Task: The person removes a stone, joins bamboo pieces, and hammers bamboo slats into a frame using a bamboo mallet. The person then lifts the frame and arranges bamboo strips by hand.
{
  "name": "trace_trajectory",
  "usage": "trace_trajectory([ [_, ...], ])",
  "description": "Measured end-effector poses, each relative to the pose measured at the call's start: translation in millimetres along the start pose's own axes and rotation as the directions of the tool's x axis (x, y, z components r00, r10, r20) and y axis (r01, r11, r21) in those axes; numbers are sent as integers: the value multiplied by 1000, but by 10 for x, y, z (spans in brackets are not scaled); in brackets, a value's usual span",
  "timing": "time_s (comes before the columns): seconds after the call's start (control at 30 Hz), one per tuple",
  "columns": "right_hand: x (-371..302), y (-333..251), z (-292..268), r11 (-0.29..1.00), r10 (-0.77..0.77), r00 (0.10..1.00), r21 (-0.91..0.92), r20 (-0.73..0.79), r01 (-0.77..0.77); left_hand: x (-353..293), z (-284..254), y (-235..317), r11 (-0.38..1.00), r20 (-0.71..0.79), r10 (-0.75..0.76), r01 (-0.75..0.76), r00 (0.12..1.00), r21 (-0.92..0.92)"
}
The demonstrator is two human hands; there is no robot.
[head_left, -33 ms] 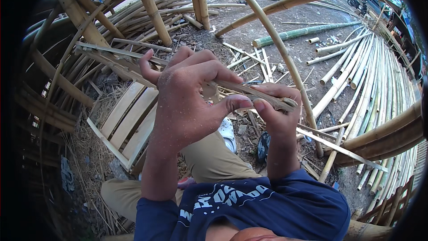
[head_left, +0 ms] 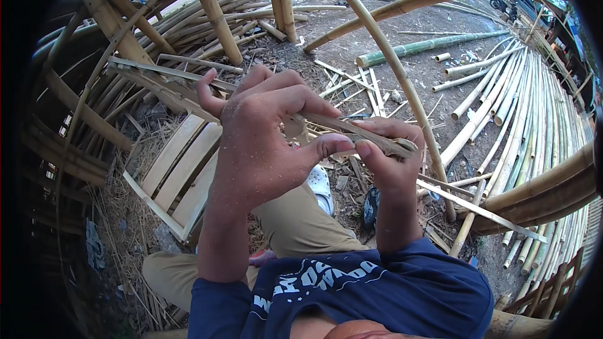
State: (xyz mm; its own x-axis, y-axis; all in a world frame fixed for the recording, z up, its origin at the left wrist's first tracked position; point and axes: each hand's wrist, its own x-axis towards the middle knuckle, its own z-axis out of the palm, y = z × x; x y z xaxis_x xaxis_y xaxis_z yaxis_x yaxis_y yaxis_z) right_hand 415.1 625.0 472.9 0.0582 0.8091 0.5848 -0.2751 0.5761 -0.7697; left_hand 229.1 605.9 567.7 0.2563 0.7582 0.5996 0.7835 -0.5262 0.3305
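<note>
A long bamboo strip [head_left: 330, 123] is held up in front of my chest, slanting from the upper left down to the right. My left hand [head_left: 251, 138] pinches it between thumb and fingers, with the little finger lifted away. Close beside that thumb, my right hand [head_left: 396, 157] grips the strip's near right end, thumb on the near side and fingers behind. Fine dust speckles the back of my left hand. Beyond that hand, bamboo pieces [head_left: 163, 74] extend to the upper left; whether they join the held strip is hidden.
A slatted bamboo piece [head_left: 179, 172] stands at left by my leg. Bamboo poles [head_left: 502, 113] lie in a spread at right, near a thick green pole [head_left: 427, 47]. Curved bamboo [head_left: 396, 50] crosses ahead. Upright posts [head_left: 281, 0] stand at the far left, and split offcuts [head_left: 370, 88] litter the ground.
</note>
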Motion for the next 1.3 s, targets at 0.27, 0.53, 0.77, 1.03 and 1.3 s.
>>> trace_trajectory([
  [0.27,-30,131,116,997,-73,994,-22,-78,72,45,9,-97,999,-1,29,-29,1000,34],
  [0.53,-58,108,140,994,-104,993,-39,-54,102,-11,9,-145,992,-14,125,-125,992,9],
  [0.77,-64,133,171,991,-128,988,-60,-88,123,-21,22,-155,984,-81,178,-179,981,3],
  [1.03,-84,137,243,988,-154,978,-14,-138,153,-34,103,-145,987,-139,153,-159,978,-33],
  [1.3,-107,159,180,991,-98,992,-93,-74,91,12,158,-208,964,-221,251,-265,942,-37],
])
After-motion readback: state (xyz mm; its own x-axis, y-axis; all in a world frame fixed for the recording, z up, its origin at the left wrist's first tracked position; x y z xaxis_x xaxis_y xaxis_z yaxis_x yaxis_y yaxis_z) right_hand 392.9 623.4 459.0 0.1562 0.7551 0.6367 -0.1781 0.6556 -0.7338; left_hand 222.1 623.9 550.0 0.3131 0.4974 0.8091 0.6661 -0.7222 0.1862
